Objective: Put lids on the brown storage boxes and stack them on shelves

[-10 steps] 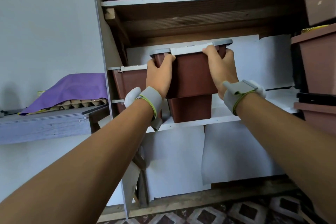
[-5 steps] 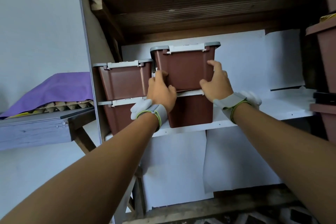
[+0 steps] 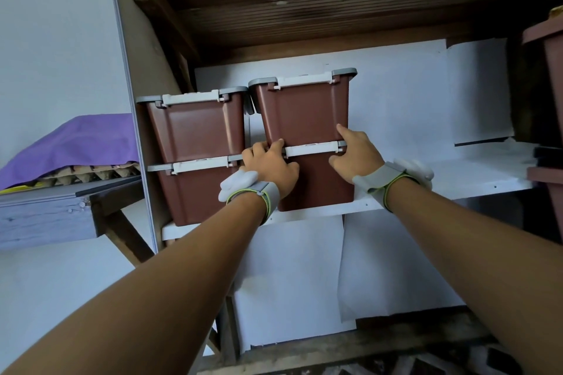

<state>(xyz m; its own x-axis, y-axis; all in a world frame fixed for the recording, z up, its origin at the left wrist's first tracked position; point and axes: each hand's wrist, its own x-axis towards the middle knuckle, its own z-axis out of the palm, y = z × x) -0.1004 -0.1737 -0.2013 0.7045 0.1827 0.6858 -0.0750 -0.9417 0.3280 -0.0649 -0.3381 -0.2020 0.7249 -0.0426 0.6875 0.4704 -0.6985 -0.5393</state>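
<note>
Four brown plastic storage boxes with grey lids and white latches are shown in two stacks of two on a white-lined wooden shelf (image 3: 472, 179), with both hands of a person raised to the right-hand stack.

At far left, a purple cloth (image 3: 76, 143) is draped over cardboard egg trays (image 3: 91, 172) on a grey wooden table (image 3: 45, 216). Beside the shelf's upright, the left stack (image 3: 198, 131) is untouched, both its lids latched.

The left hand (image 3: 271, 164), banded at the wrist by a grey strap (image 3: 268, 195), is laid on the seam where the right stack's top box (image 3: 304, 113) is seated on the bottom box (image 3: 320, 183). Its fingers are bent against the lower lid's left corner; whether anything is clasped cannot be told. The right hand (image 3: 356, 155) is placed at the opposite corner, its forefinger straight and pressed to the top box's lower right edge, nothing gripped.

The top box is thus flanked at its base, directly above and just ahead of both hands, which are equally near. Its front face is turned to the camera, and its lid corner is just beside the neighbouring stack's lid. Any squaring-up of this box would probably be done by a push back into the shelf from both corners at once.

At far right, more brown containers (image 3: 548, 76) are cut off by the frame.
</note>
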